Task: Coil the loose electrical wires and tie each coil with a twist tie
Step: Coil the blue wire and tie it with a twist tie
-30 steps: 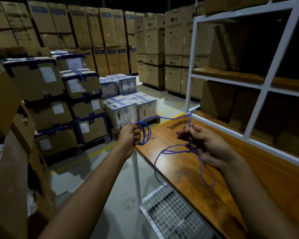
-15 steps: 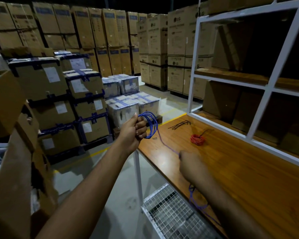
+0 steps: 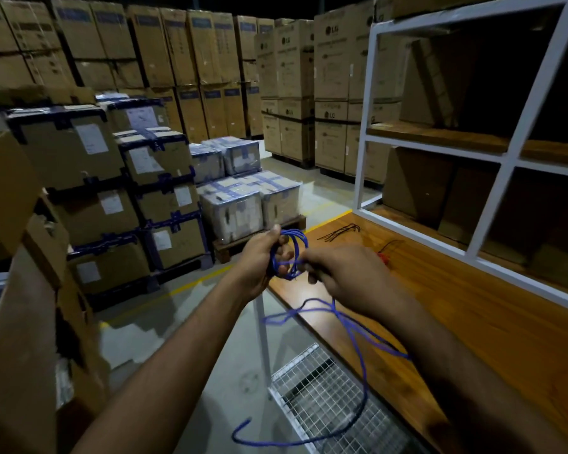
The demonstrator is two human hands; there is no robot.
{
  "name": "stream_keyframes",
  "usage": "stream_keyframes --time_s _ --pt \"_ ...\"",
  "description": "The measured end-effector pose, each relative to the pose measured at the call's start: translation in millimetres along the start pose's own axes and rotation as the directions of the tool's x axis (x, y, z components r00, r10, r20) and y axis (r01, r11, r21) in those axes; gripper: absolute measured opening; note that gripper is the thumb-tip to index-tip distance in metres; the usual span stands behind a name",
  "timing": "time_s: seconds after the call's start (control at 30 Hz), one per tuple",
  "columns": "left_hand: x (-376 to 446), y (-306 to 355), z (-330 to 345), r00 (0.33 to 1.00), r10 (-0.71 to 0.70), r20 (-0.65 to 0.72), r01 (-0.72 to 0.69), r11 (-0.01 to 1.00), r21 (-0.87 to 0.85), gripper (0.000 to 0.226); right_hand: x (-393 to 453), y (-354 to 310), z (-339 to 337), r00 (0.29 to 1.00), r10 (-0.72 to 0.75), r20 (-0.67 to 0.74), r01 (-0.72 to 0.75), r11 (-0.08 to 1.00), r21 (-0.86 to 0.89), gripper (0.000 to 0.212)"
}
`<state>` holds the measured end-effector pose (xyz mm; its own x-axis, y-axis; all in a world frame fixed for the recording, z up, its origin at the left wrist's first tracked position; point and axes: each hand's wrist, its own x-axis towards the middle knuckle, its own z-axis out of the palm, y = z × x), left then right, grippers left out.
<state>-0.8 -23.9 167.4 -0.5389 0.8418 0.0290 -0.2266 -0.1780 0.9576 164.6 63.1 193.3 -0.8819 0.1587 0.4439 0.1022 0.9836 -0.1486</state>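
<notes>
Wire (image 3: 350,326), blue: small coil gripped in left hand (image 3: 259,260), right hand (image 3: 345,280) now back beside it pinching the strand for another loop, loose tail hanging near, twist ties (image 3: 340,231) untouched on far bench (image 3: 473,322).

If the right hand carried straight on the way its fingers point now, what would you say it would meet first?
The right hand points left toward the blue wire coil held in the left hand. It would most likely meet that coil first, then the left hand's fingers; its fingertips already seem to be at the coil, though depth is unclear.
</notes>
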Motion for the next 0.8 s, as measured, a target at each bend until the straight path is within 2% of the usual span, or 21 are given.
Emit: stream_keyframes --time_s 0.1,0.17,0.27,0.4,0.5,0.53,0.6,0.67,0.73,0.8 --pt "-3 -6 4 0.997 -0.025 0.078 0.022 0.999 0.039 0.037 11 17 1 0.989 0.131 -0.062 -0.117 0.973 0.197 0.014" --pt "-4 -8 7 0.984 -0.063 0.166 0.057 0.998 0.038 0.034 18 26 -1 0.981 0.192 -0.032 -0.169 0.921 0.352 0.023" --pt "-4 -9 10 0.962 -0.146 0.229 0.140 0.989 0.044 0.033 22 35 -5 0.962 0.265 0.057 -0.256 0.815 0.519 0.024" --pt "-3 -13 9 0.949 -0.212 0.234 0.200 0.977 0.073 0.038 21 45 -3 0.906 0.347 0.241 -0.388 0.457 0.800 0.012" --pt "-2 -14 3 0.942 -0.247 0.229 0.239 0.969 0.063 0.037 20 52 4 0.829 0.354 0.434 -0.491 0.088 0.867 0.006" --pt "-1 -14 0 0.942 -0.249 0.227 0.244 0.968 0.053 0.037 19 56 7 0.806 0.348 0.479 -0.517 0.019 0.856 0.011" --pt "-1 -12 -4 0.947 -0.243 0.210 0.241 0.970 0.031 0.037 15 64 13 0.784 0.335 0.524 -0.556 0.003 0.831 0.022" --pt "-1 -10 -7 0.954 -0.233 0.189 0.235 0.972 0.010 0.036 9 73 18 0.790 0.287 0.541 -0.553 -0.048 0.832 0.022" --pt "-1 -8 -9 0.959 -0.226 0.170 0.234 0.972 -0.031 0.037 2 84 23 0.779 0.268 0.566 -0.529 -0.204 0.824 0.033" --pt "1 -6 -12 0.964 -0.213 0.156 0.227 0.971 -0.075 0.038 -6 91 27 0.730 0.308 0.611 -0.509 -0.352 0.785 0.056"
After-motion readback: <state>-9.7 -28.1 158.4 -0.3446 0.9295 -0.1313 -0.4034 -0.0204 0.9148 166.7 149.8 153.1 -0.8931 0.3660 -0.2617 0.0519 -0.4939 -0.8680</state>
